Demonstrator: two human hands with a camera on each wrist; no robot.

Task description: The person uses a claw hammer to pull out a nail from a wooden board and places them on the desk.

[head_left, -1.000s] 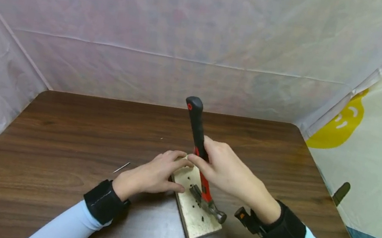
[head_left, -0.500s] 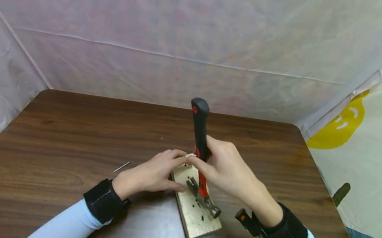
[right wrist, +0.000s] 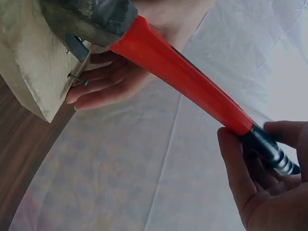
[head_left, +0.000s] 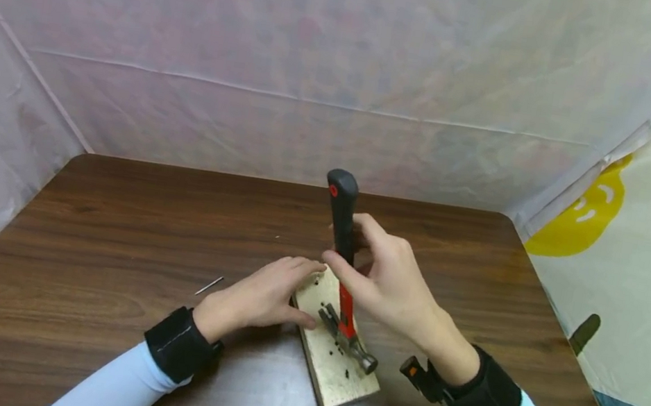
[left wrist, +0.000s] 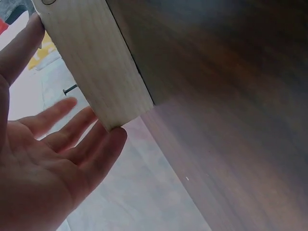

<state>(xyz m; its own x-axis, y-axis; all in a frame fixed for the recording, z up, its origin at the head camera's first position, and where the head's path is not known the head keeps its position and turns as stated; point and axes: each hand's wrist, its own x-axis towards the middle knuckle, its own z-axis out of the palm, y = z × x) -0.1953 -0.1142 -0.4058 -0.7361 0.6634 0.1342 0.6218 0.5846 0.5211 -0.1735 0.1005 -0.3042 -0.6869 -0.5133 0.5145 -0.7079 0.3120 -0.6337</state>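
Observation:
A claw hammer (head_left: 347,304) stands head-down on a pale wooden board (head_left: 325,382), its black and red handle leaning up and away. Around that handle, the right hand (head_left: 392,280) keeps a loose hold, thumb on one side and fingers on the other. The left hand (head_left: 262,292) holds the board's far left end, thumb along the long edge and fingertips at the end, clearer in the left wrist view. A nail (right wrist: 79,80) sticks out of the board near its edge. Whether the hammer's claw touches a nail cannot be seen.
A loose nail (head_left: 208,285) lies on the brown table (head_left: 128,215) left of the left hand. Several dark holes or nail spots mark the board. Pale cloth (head_left: 285,134) hangs behind the table, and patterned cloth (head_left: 631,312) at the right.
The hammer head has shifted left and slightly away over the board, its handle end a little to the right. The right hand's fingers have loosened and spread. The left hand stays nearly still.

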